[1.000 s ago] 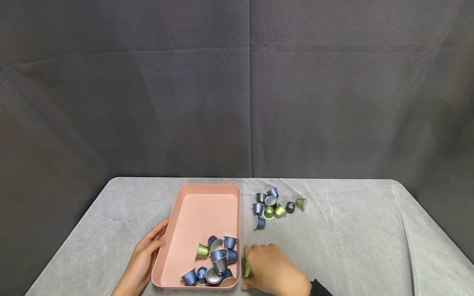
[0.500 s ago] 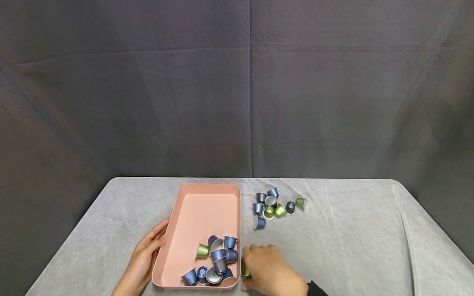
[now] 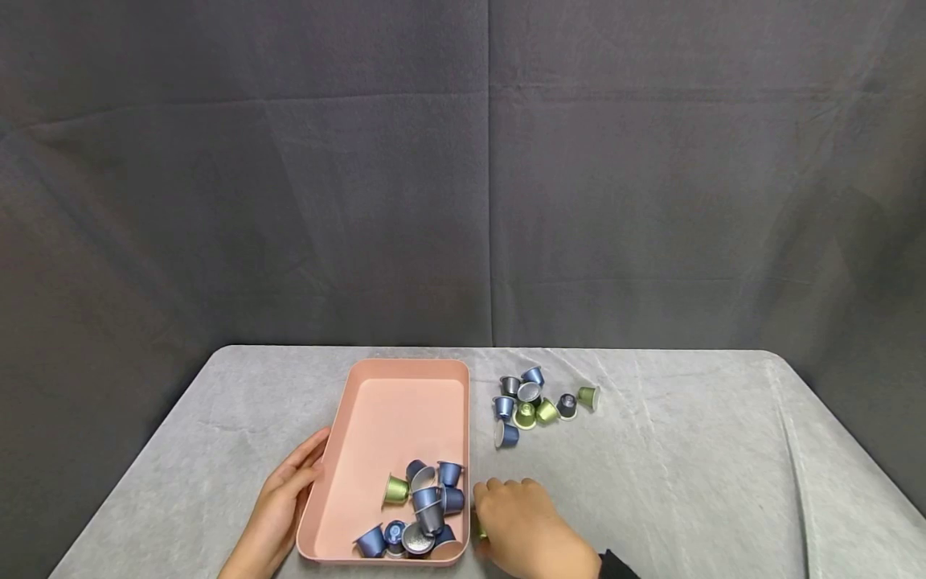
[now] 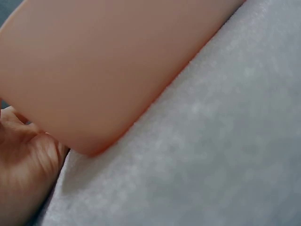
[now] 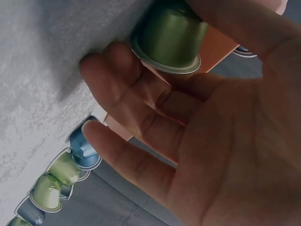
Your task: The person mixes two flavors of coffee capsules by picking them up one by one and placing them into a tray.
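Right grip (image 3: pixel 524 523): fingers curl round green capsule (image 5: pixel 169 40), less showing in head view than moments ago; capsule just right of tray (image 3: pixel 405 410), still outside. Left grip (image 3: pixel 275 503) holds tray's left wall.

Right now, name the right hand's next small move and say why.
Probably lift the green capsule over the right wall of the pink tray: the right hand has it between thumb and fingers just outside that wall, and other capsules already lie inside.
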Action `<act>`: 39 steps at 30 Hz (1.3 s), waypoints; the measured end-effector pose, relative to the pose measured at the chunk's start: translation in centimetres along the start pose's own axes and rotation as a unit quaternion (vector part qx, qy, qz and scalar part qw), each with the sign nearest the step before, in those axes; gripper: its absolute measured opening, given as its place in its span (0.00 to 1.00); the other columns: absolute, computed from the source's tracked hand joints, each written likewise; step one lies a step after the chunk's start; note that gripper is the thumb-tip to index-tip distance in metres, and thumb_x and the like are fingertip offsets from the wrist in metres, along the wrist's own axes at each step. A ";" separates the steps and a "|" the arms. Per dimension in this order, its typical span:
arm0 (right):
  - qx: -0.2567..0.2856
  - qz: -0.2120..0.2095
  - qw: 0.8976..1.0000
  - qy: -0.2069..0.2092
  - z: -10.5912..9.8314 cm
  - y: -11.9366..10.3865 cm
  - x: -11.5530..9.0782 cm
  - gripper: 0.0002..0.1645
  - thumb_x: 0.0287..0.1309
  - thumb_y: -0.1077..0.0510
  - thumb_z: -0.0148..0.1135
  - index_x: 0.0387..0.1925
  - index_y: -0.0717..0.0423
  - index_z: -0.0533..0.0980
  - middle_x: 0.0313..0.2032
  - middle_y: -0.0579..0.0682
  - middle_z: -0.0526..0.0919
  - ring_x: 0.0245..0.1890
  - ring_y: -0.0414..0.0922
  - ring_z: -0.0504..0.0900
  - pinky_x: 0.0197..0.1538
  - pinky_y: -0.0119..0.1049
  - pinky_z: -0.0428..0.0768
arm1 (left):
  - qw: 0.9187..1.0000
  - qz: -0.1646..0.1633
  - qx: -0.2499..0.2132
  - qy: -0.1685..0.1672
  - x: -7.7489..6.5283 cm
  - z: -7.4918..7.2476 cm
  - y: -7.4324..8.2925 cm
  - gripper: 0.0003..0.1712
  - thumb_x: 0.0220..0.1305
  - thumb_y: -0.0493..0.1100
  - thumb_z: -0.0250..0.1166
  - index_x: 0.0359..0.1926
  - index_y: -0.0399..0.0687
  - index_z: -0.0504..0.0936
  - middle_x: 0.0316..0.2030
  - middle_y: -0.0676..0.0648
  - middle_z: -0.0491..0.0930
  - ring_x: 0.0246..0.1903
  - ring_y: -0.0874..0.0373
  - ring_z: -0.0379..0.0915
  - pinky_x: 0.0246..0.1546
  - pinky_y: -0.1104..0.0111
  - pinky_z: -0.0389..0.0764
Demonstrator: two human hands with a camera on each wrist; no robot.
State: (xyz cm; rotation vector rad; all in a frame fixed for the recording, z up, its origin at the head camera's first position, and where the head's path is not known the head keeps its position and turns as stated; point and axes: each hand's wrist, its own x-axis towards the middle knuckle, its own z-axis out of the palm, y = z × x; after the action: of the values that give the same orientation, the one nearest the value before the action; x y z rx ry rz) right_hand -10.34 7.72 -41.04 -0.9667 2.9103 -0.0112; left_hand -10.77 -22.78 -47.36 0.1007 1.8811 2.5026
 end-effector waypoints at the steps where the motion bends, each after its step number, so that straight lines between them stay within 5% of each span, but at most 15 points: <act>1: 0.000 -0.003 1.000 0.003 -0.1 0.0 0.0 0.20 0.43 0.48 0.78 0.30 0.54 0.76 0.25 0.47 0.77 0.27 0.46 0.79 0.33 0.41 0.77 | 1.000 -0.001 0.000 0.000 0.0 0.0 0.0 0.33 0.75 0.34 0.49 0.74 0.27 0.49 0.59 0.62 0.72 0.58 0.69 0.70 0.55 0.75 0.73; 10: 0.021 -0.018 1.000 0.005 -0.8 0.7 -0.7 0.14 0.46 0.54 0.76 0.28 0.54 0.77 0.24 0.45 0.77 0.26 0.44 0.78 0.32 0.40 0.77 | 1.000 -0.018 0.005 0.009 0.0 0.1 0.0 0.34 0.76 0.35 0.49 0.75 0.28 0.47 0.60 0.60 0.69 0.58 0.70 0.69 0.55 0.75 0.73; 15: 0.052 -0.011 0.998 -0.018 -1.4 1.1 -1.1 0.12 0.47 0.55 0.76 0.27 0.51 0.78 0.24 0.42 0.77 0.26 0.40 0.76 0.33 0.39 0.75 | 1.000 0.007 -0.021 -0.008 -0.2 -0.2 -0.2 0.27 0.75 0.34 0.49 0.73 0.39 0.60 0.58 0.63 0.74 0.58 0.67 0.71 0.54 0.73 0.74; 19: 0.054 -0.030 0.998 0.021 -1.6 1.8 -1.5 0.15 0.44 0.57 0.76 0.26 0.51 0.75 0.23 0.42 0.76 0.24 0.41 0.76 0.30 0.40 0.75 | 0.999 0.024 -0.031 -0.019 -0.2 -0.2 -0.3 0.24 0.75 0.32 0.48 0.69 0.45 0.66 0.58 0.62 0.75 0.58 0.67 0.71 0.54 0.73 0.74; 27: 0.047 -0.060 0.992 0.100 -2.2 2.2 -0.7 0.20 0.44 0.58 0.76 0.29 0.53 0.69 0.20 0.40 0.72 0.21 0.42 0.76 0.24 0.39 0.73 | 1.000 0.004 -0.013 -0.002 -0.1 0.1 -0.3 0.33 0.75 0.33 0.48 0.74 0.26 0.48 0.59 0.62 0.73 0.58 0.69 0.70 0.55 0.75 0.73; 39: 0.068 -0.060 0.984 0.152 -4.6 2.4 1.4 0.18 0.47 0.55 0.78 0.34 0.51 0.74 0.25 0.40 0.74 0.25 0.40 0.76 0.27 0.38 0.75 | 1.000 -0.005 -0.006 -0.003 -0.1 0.0 -0.2 0.35 0.76 0.35 0.48 0.74 0.25 0.45 0.59 0.63 0.72 0.58 0.69 0.70 0.55 0.75 0.73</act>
State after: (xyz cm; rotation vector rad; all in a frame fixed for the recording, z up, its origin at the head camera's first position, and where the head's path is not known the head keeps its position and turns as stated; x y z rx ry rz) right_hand -13.23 8.68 -36.63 -1.2093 3.0601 -0.3921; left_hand -10.66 -22.71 -47.50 0.0972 1.8586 2.5051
